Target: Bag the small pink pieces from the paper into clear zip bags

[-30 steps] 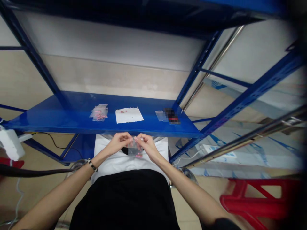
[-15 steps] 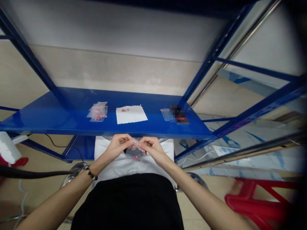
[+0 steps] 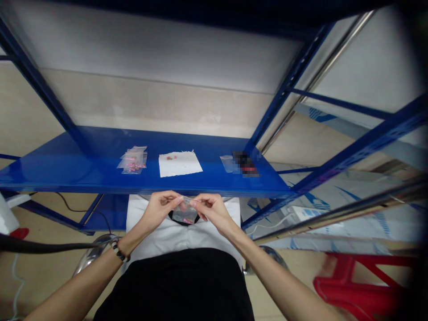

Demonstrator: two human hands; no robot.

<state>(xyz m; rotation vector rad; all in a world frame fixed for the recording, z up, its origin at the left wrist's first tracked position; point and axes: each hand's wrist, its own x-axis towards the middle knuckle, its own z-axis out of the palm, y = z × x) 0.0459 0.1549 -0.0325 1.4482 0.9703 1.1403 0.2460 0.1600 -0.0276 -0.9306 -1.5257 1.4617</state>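
Note:
Just below the front edge of the blue shelf, over my lap, I hold a small clear plastic zip bag (image 3: 183, 216). My left hand (image 3: 162, 207) pinches its upper left corner between thumb and fingers. At the upper right corner, my right hand (image 3: 211, 208) is closed on the same bag. Small pink pieces (image 3: 187, 220) lie at the bottom of the bag; their exact kind is too small to tell. On the shelf ahead, a white paper sheet (image 3: 180, 166) bears a few small pink and green pieces (image 3: 171, 158).
Several clear bags with pink pieces (image 3: 133, 161) lie left on the blue shelf (image 3: 100, 174). At its right are a flat clear bag (image 3: 228, 164) and a pixelated dark item (image 3: 246, 164). Blue posts frame both sides. A red stool (image 3: 354, 285) stands at lower right.
The bag now hangs flatter and straighter between my hands, its pink pieces gathered at the bottom. My view has shifted slightly, so the shelf sits a little lower and further left.

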